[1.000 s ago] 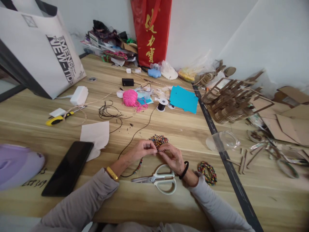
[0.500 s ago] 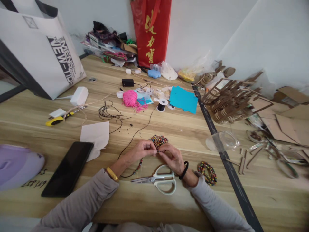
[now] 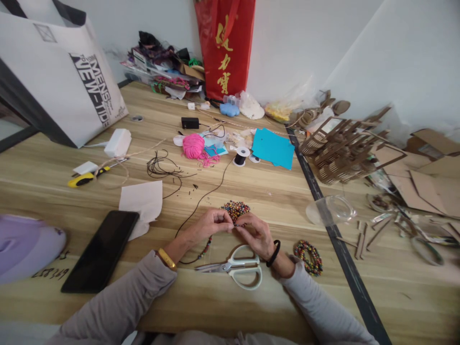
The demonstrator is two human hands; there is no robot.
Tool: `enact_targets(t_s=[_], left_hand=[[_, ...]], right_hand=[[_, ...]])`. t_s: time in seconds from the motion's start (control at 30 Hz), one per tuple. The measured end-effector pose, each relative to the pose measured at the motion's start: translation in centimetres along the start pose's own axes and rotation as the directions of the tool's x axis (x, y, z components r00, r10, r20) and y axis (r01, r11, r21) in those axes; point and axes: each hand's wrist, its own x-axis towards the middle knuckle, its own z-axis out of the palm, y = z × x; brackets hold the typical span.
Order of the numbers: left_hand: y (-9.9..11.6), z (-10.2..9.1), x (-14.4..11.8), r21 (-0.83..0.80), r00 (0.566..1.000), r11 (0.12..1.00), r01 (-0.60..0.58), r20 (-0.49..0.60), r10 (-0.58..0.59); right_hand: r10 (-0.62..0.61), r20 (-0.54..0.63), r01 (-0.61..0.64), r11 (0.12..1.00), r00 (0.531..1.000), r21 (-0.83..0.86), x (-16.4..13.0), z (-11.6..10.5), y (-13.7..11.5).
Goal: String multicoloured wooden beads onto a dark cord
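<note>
My left hand point(image 3: 207, 225) and my right hand point(image 3: 257, 234) meet fingertip to fingertip just in front of a small pile of coloured beads point(image 3: 235, 209) on the wooden table point(image 3: 273, 191). Both pinch a thin black cord point(image 3: 201, 199) that runs back to a black spool point(image 3: 241, 156). A short strung run of beads point(image 3: 206, 247) hangs from the cord under my left wrist. Which hand holds a bead is too small to tell. White-handled scissors point(image 3: 235, 267) lie shut just below my hands. A finished bead bracelet point(image 3: 309, 256) lies to the right of my right wrist.
A black phone point(image 3: 101, 249) and white paper point(image 3: 143, 201) lie left. Pink yarn point(image 3: 194, 145), blue card point(image 3: 273, 147), a black cord tangle point(image 3: 160, 167) and a yellow cutter point(image 3: 84, 179) sit farther back. Cardboard pieces point(image 3: 345, 146) and a clear plastic lid point(image 3: 332, 209) are on the right. A white bag point(image 3: 61, 72) stands far left.
</note>
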Motion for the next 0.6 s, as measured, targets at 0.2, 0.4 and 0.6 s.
enact_targets(t_s=[0.2,0.4,0.6], left_hand=[[0.05,0.06,0.04,-0.011,1.000,1.000,-0.003,0.006,0.003],[0.09,0.07,0.02,-0.008,1.000,1.000,-0.008,0.006,0.008],[0.28,0.13,-0.01,-0.016,1.000,1.000,0.005,0.006,-0.005]], right_hand=[[-0.010,0.018,0.010,1.000,1.000,-0.005,-0.11,0.03,0.25],[0.001,0.031,0.000,1.000,1.000,-0.016,-0.03,-0.01,0.08],[0.015,0.039,-0.014,1.000,0.999,-0.020,-0.03,-0.03,0.04]])
